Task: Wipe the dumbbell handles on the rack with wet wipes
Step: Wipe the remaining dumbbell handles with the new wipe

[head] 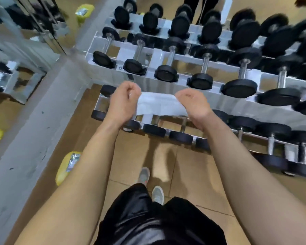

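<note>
- Nearest me are my black shorts (148,218) and grey shoes (157,194) on the brown floor (193,174). I am standing just in front of the rack.
- Down to my left, a yellow pack of wipes (68,167) lies at the edge of the grey ledge, well apart from my hands.
- My left hand (124,101) has its fingers curled and pinches the left edge of the wet wipe (159,103).
- My right hand (193,103) grips the right edge. Its fingertips are hidden behind the palm, so I cannot tell exactly how they lie.
- The wipe is stretched flat between both hands, up in the air in front of the rack (148,85), and touches no dumbbell.
- I judge this to be the opening-out step: the wipe is ready, and no wiping is going on yet.
- Just beyond and below the wipe sits the lowest tier of small dumbbells (154,130), partly hidden by my wrists.
- Farther on, the middle tier shows bare steel handles (171,55) between black heads, and these look the easiest to reach.
- The next move calls for gathering the wipe into one hand, folding it round a handle and rubbing along the steel between the heads.
- The top tier (180,26) is farthest and blurred.
</note>
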The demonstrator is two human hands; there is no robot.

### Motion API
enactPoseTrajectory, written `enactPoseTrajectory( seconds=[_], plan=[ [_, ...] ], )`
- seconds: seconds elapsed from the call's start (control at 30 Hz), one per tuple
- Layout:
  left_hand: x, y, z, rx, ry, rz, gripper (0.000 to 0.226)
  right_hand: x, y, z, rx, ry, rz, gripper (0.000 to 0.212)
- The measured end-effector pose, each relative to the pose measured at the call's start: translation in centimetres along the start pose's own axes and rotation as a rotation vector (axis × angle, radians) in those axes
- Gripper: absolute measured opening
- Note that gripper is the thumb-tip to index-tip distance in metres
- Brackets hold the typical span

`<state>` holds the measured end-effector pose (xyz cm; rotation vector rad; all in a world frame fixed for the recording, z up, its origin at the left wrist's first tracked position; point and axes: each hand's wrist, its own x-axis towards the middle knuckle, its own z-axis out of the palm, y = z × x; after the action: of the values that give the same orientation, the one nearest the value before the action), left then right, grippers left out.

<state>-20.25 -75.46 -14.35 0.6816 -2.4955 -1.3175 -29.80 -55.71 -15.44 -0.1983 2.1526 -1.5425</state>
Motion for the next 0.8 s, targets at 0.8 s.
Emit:
enactPoseTrajectory(
  seconds=[0.8],
  plan=[
    [0.8,17.2,27.2,-0.29,-0.788,0.574,0.009,-8.4,7.9,-21.1,0.852,0.627,0.062,0.025]
  ],
)
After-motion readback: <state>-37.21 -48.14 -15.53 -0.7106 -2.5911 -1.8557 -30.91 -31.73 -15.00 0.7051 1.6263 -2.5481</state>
